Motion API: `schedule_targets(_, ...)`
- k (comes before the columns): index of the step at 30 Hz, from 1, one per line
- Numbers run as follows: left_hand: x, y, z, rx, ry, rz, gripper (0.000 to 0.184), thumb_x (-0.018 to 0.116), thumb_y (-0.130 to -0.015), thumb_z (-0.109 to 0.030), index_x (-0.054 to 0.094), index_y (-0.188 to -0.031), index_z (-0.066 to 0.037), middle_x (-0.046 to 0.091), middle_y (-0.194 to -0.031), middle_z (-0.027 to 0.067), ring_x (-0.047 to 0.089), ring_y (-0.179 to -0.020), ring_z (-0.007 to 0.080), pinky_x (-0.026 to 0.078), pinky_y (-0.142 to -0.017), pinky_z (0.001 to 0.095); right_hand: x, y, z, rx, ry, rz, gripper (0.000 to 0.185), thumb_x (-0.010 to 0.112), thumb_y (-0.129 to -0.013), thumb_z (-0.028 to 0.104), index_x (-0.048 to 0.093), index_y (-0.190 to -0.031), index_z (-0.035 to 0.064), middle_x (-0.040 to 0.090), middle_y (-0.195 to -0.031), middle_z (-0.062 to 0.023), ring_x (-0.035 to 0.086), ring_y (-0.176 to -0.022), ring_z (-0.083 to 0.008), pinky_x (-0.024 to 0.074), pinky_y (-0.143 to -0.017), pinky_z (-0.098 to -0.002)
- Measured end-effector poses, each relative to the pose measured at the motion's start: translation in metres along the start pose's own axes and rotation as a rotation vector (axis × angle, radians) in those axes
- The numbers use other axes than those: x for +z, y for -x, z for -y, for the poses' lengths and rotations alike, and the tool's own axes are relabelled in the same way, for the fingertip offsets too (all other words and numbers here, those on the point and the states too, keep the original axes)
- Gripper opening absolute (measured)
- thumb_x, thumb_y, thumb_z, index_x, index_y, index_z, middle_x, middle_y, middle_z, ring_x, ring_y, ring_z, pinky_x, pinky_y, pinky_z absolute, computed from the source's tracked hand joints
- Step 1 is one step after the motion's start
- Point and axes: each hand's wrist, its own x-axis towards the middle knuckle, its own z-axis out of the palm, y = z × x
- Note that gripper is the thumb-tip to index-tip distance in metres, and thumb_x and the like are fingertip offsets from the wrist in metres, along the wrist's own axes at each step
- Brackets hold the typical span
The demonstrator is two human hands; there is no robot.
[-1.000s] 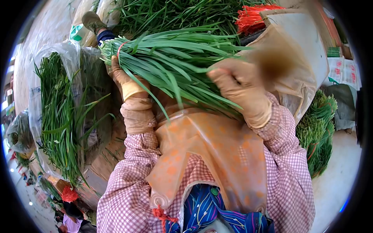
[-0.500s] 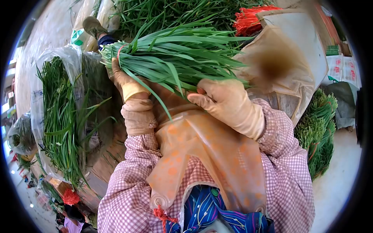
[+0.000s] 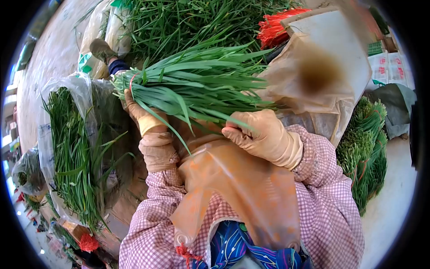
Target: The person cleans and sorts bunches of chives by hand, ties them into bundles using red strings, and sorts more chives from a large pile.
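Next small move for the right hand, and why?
Probably have the right hand draw out the leaf crossing it: that blade strays from the edge of the green bunch, while the left hand supports the bunch near its red band.

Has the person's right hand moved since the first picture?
Yes: judged against the red strips at the top, the right hand is now farther from them, nearer the person's body.

leaf bunch [image 3: 201, 78]: smooth, satiny | apron [image 3: 233, 175]: glossy translucent plastic | sleeve [image 3: 329, 190]: matt cloth | bag [image 3: 84, 94]: crinkled clear plastic
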Motion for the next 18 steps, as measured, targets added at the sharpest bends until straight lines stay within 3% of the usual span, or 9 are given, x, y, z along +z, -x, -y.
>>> schedule_targets(5, 0.003, 0.005, 0.001, 0.012, -0.058, 0.03, 0.051, 0.045, -0.09, -0.044, 0.057, -0.122, -0.006, 0.059, -0.123, 0.0112, 0.053, -0.113, 0.0299, 0.039, -0.101, 0.0456, 0.009, -0.011, 0.001, -0.031, 0.241, 0.029, 0.027, 0.06, -0.087, 0.03, 0.054, -0.076, 0.0064, 0.056, -0.063, -0.0134, 0.059, -0.06, -0.032, 0.0454, -0.05, -0.0393)
schedule_targets(8, -0.016, -0.006, -0.005, -0.028, -0.041, 0.127, 0.045, 0.056, -0.086, -0.038, 0.06, -0.121, -0.009, 0.059, -0.124, 0.0097, 0.054, -0.113, 0.0285, 0.039, -0.101, 0.0457, 0.028, -0.02, -0.006, -0.189, 0.097, 0.003, 0.026, 0.06, -0.086, 0.029, 0.054, -0.073, 0.0067, 0.056, -0.062, -0.0125, 0.058, -0.058, -0.0319, 0.0448, -0.049, -0.0401)
schedule_targets(10, -0.039, -0.027, -0.012, -0.42, 0.315, 0.698, 0.046, 0.056, -0.086, -0.036, 0.059, -0.122, -0.009, 0.057, -0.127, 0.0104, 0.052, -0.116, 0.0294, 0.037, -0.103, 0.0466, 0.019, -0.025, 0.004, -0.205, 0.01, 0.021, 0.026, 0.059, -0.087, 0.027, 0.055, -0.072, 0.0069, 0.056, -0.061, -0.0124, 0.057, -0.057, -0.0321, 0.0447, -0.049, -0.0399)
schedule_targets(11, -0.035, -0.022, -0.01, -0.442, 0.367, 0.706, 0.048, 0.057, -0.084, -0.035, 0.058, -0.124, -0.008, 0.055, -0.13, 0.0111, 0.05, -0.12, 0.0302, 0.036, -0.105, 0.0474, 0.017, -0.024, 0.006, -0.258, -0.111, 0.081, 0.023, 0.06, -0.087, 0.025, 0.056, -0.072, 0.0073, 0.055, -0.061, -0.0124, 0.057, -0.057, -0.0323, 0.0448, -0.049, -0.0399)
schedule_targets(12, 0.005, 0.006, -0.003, -0.069, 0.054, 0.007, 0.049, 0.057, -0.084, -0.035, 0.058, -0.124, -0.008, 0.055, -0.13, 0.0116, 0.05, -0.12, 0.0303, 0.035, -0.105, 0.0476, 0.014, -0.023, 0.009, -0.311, -0.23, 0.143, 0.021, 0.06, -0.086, 0.023, 0.057, -0.073, 0.0078, 0.055, -0.062, -0.0124, 0.056, -0.057, -0.0326, 0.0449, -0.05, -0.0399)
schedule_targets(14, -0.04, -0.023, -0.01, -0.405, 0.343, 0.667, 0.049, 0.058, -0.083, -0.034, 0.057, -0.125, -0.007, 0.055, -0.129, 0.0119, 0.051, -0.119, 0.0301, 0.036, -0.105, 0.0474, -0.007, -0.016, 0.016, -0.315, -0.131, 0.161, 0.02, 0.061, -0.087, 0.022, 0.058, -0.073, 0.0071, 0.055, -0.062, -0.0117, 0.055, -0.059, -0.0338, 0.0457, -0.051, -0.0396)
schedule_targets(15, -0.028, -0.011, -0.014, -0.418, 0.35, 0.45, 0.051, 0.056, -0.084, -0.046, 0.06, -0.12, -0.01, 0.061, -0.12, 0.0095, 0.056, -0.11, 0.0299, 0.04, -0.101, 0.0479, -0.019, -0.011, 0.014, -0.262, -0.121, 0.102, 0.02, 0.062, -0.087, 0.021, 0.058, -0.074, 0.0063, 0.056, -0.063, -0.0112, 0.056, -0.058, -0.0313, 0.0461, -0.052, -0.0372)
schedule_targets(16, -0.022, -0.009, -0.008, -0.131, 0.018, 0.214, 0.051, 0.056, -0.084, -0.047, 0.061, -0.119, -0.01, 0.061, -0.12, 0.0093, 0.056, -0.11, 0.0297, 0.041, -0.099, 0.048, -0.029, -0.005, 0.012, -0.21, -0.111, 0.043, 0.02, 0.062, -0.088, 0.02, 0.057, -0.075, 0.0056, 0.056, -0.065, -0.0107, 0.056, -0.057, -0.0289, 0.0464, -0.052, -0.0347)
schedule_targets(18, -0.028, -0.012, -0.01, -0.154, 0.056, 0.262, 0.05, 0.056, -0.084, -0.046, 0.061, -0.119, -0.011, 0.061, -0.12, 0.0093, 0.056, -0.11, 0.0292, 0.042, -0.098, 0.048, -0.042, 0.008, 0.012, 0.14, -0.17, -0.218, 0.019, 0.062, -0.09, 0.019, 0.058, -0.08, 0.0037, 0.059, -0.07, -0.0089, 0.055, -0.056, -0.021, 0.0464, -0.054, -0.0293)
